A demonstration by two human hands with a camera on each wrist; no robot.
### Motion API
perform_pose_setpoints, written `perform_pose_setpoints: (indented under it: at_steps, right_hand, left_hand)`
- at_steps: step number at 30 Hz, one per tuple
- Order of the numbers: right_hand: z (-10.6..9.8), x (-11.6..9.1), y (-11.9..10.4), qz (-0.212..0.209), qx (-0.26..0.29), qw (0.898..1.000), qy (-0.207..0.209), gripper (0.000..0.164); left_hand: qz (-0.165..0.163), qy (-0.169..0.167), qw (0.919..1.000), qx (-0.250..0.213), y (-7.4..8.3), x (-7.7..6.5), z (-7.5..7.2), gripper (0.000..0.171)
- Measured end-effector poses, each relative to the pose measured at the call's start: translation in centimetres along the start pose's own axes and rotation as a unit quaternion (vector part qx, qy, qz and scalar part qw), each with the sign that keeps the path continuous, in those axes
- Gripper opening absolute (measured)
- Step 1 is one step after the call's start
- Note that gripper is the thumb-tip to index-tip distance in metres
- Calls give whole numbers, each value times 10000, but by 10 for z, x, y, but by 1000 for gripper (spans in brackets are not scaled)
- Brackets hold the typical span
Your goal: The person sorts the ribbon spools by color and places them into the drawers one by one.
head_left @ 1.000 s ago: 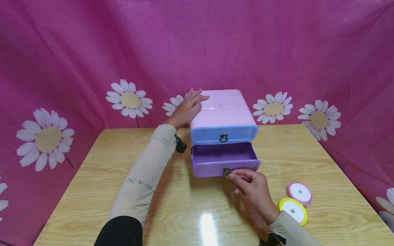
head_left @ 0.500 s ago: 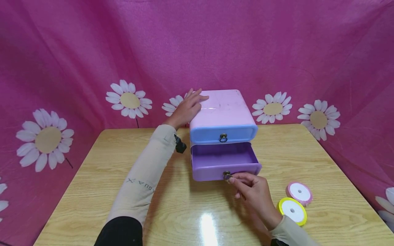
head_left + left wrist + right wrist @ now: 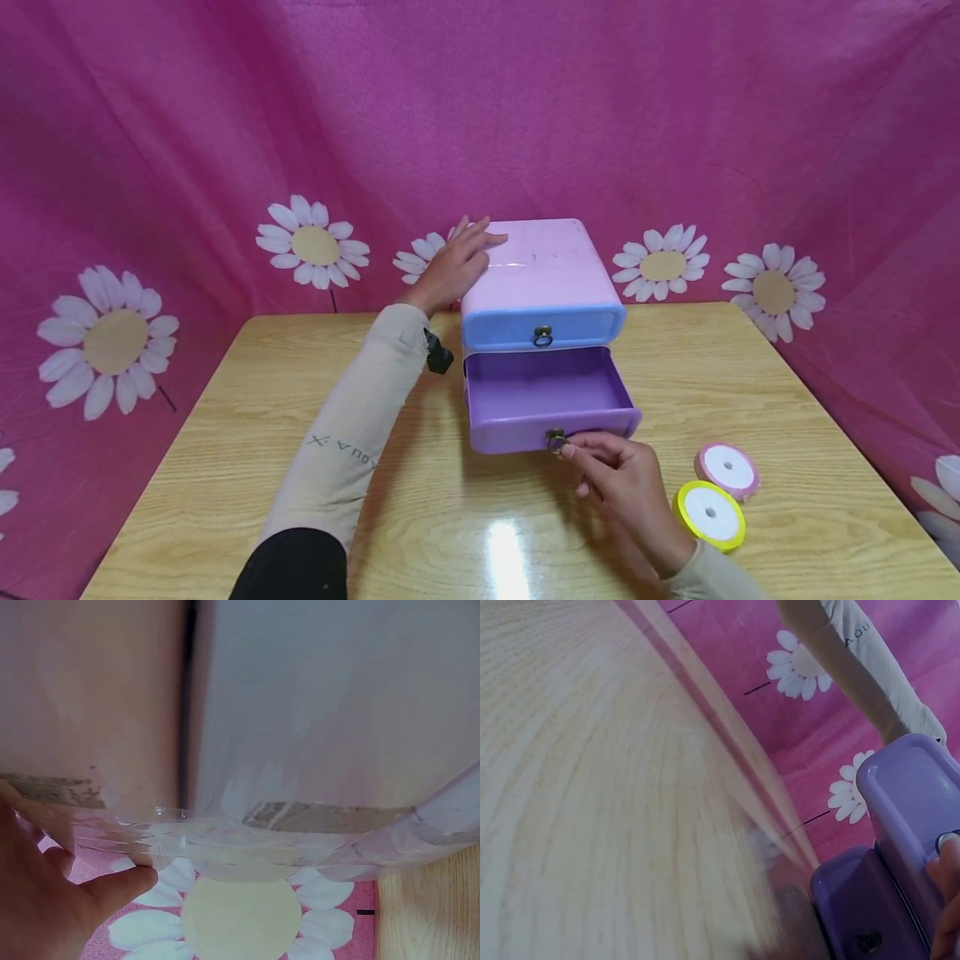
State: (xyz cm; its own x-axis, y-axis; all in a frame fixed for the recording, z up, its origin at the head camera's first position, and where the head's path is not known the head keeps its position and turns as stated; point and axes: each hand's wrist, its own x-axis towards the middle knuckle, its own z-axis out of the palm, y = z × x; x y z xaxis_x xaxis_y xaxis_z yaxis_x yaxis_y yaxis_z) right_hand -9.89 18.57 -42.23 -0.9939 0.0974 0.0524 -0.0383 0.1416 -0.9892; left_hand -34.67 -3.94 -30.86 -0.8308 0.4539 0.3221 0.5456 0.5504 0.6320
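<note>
Purple drawer (image 3: 504,436) stands farther out toward the near side than earlier, its front running left-right, just far-left of the nearer right hand (image 3: 626,483), which pinches its ring pull (image 3: 557,444), while the left hand (image 3: 455,262) rests, fingers extended, atop the pink cabinet (image 3: 551,271) at left.

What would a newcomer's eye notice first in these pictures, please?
Probably the open purple drawer below the blue drawer, its ring pinched by the right hand. Behind the table, a vivid pink cloth bears large white daisies. A yellow-rimmed spool and a pink-rimmed spool lie at right.
</note>
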Motion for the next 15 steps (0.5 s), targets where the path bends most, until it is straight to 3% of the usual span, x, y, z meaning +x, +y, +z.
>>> perform_pose_setpoints:
  at_steps: [7, 15]
  right_hand:
    - [2, -7, 5, -233, 53, 9997, 7, 18]
    - [6, -12, 9, -124, 147, 9998, 10, 17]
  left_hand:
    - [-41, -21, 10000, 11, -1, 0, 1, 47]
    - [-48, -3, 10000, -13, 0, -1, 0, 46]
